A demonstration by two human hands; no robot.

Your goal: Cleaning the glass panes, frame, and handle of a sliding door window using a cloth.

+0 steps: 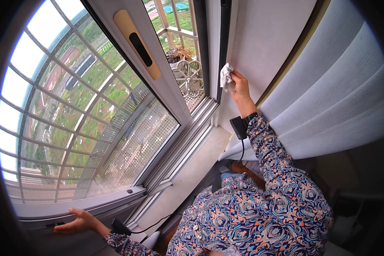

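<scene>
A crumpled white cloth (226, 76) is pinched in the fingers of my right hand (241, 88). The cloth is at the dark edge strip of the window's side frame (223, 48); whether it presses on the strip I cannot tell. Low on the left, my left hand (80, 222) has its fingers apart and holds nothing. It lies against the frame (83, 204) of the window sash, near a small dark latch recess (56, 224). The large glass pane (92, 121) stands between the two hands, with a beige handle plate (137, 44) on its upright.
Sliding tracks (179, 144) run below the sash beside a pale sill (195, 160). White curtains (323, 96) hang at right. Outside are a metal grille (80, 128) and a potted plant (178, 56). Black boxes with cables are on both wrists, including this one (238, 127).
</scene>
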